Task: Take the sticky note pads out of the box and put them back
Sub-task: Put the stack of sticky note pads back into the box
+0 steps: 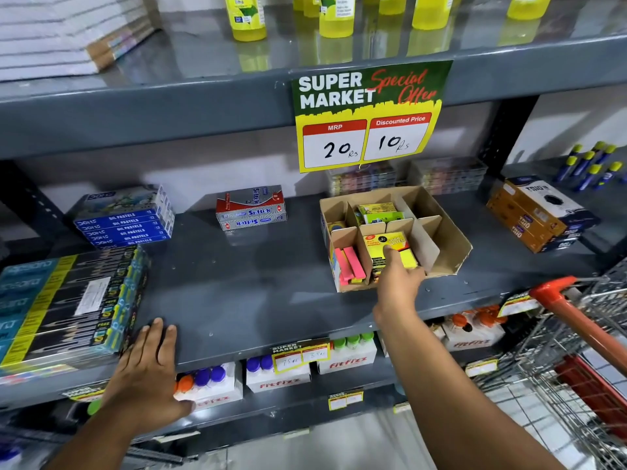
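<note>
A brown cardboard box [451,242] with dividers stands on the grey middle shelf [244,283]. Its front middle compartment holds a yellow sticky note pad [386,244] in a printed wrapper. Pink pads [349,262] fill the front left compartment, and green-yellow packs [378,212] lie in a back compartment. My right hand [398,279] reaches into the box with its fingers on the yellow pad; whether it grips the pad is unclear. My left hand [149,364] lies flat on the shelf's front edge, fingers apart, holding nothing.
Blue oil pastel boxes [125,218], a red-silver Softek pack [251,208] and a large wrapped stack [68,303] share the shelf. Orange-blue boxes [532,218] sit at right. A price sign [366,117] hangs above the box. A shopping cart [576,334] stands at right.
</note>
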`<state>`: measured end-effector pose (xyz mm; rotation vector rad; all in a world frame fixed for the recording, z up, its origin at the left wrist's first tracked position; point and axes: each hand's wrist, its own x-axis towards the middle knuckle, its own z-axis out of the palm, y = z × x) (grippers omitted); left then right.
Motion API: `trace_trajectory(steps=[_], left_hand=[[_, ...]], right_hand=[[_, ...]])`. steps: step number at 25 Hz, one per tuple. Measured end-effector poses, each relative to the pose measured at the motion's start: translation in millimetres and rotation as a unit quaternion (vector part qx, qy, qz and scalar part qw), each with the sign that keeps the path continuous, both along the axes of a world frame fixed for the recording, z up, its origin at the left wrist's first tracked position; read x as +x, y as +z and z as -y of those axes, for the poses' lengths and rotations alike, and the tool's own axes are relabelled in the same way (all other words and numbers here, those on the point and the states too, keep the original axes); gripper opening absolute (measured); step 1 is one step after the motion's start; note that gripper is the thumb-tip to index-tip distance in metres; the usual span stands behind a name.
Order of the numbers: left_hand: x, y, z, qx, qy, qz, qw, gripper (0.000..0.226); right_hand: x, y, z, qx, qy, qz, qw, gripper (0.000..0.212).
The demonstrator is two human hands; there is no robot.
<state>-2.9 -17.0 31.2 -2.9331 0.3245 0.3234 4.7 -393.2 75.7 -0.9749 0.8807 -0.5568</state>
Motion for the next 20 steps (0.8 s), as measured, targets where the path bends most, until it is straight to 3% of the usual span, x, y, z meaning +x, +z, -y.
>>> trace_trajectory(steps=[2, 5, 9, 15, 20], left_hand=[[-0.4, 0.1, -0.4, -0.006, 0.002, -0.003, 1.0, 0.139], [-1.1, 0.7, 0.4, -0.014, 0.001, 0.002, 1.0, 0.138], [-2.5, 2.5, 1.7, -0.006, -0.001, 0.004, 1.0, 0.137], [-2.4, 3.5, 2.7, 0.003, 0.0, 0.004, 1.0, 0.136], [-2.3, 2.8, 2.2, -0.003, 0.001, 0.002, 1.0, 0.137]], right_hand=[[-6.8, -11.4, 6.8, -0.167, 0.032, -0.047, 0.984, 0.07], [-9.6, -17.1, 22.7, -0.297, 0.074, -0.1, 0.947, 0.055], [-4.7, -3.4, 42.9, -0.305, 0.114, -0.103, 0.94, 0.038], [8.1, -11.9, 63.3, -0.318, 0.154, -0.126, 0.927, 0.037], [15.5, -22.0, 72.6, -0.269, 0.151, -0.106, 0.945, 0.036]])
